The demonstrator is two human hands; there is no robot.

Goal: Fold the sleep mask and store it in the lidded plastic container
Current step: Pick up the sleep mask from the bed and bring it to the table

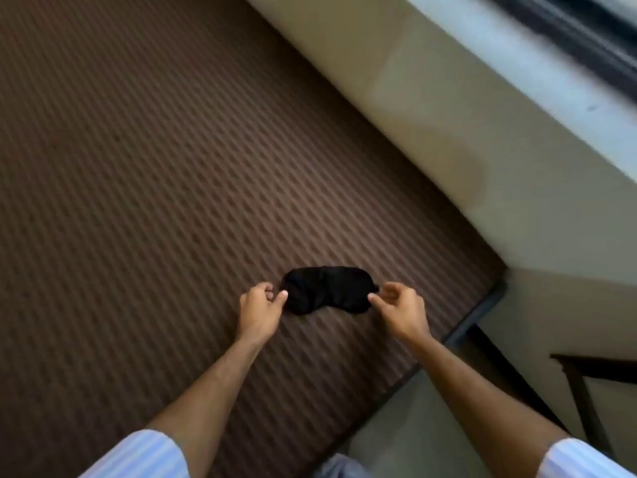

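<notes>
A black sleep mask [325, 289] lies flat and unfolded on a brown striped bedspread [155, 184]. My left hand [261, 310] is at the mask's left end, thumb and fingers pinched at its edge. My right hand [400, 307] is at the mask's right end, thumb and forefinger pinched on that tip. No plastic container is in view.
A cream wall [431, 108] runs along the bed's far side, with a window sill [551, 70] above it. The bed's dark edge [475, 315] drops to the floor [413, 426] at lower right. A dark furniture frame [586, 391] stands near the right edge.
</notes>
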